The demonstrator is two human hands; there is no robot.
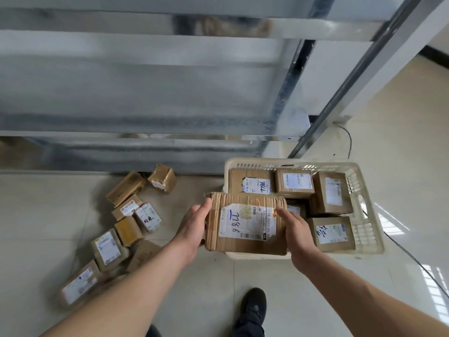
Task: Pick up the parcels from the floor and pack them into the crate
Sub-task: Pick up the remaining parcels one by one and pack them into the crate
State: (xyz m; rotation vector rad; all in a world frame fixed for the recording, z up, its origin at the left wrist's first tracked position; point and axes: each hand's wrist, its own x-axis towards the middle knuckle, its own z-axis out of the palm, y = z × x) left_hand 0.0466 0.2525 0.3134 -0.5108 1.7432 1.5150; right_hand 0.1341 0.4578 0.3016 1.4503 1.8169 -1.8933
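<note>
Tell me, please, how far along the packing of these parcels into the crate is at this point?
Partly done. At least four parcels already lie in the crate, among them one marked 984. In hand: the left hand and right hand hold the parcel marked 7786 over the crate's near left corner. Left: roughly eight parcels on the floor by the metal shelving.

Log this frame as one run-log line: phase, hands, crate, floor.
phase: carry to crate | left hand + right hand: gripping held parcel | crate: partly filled | floor parcels: several left
</note>
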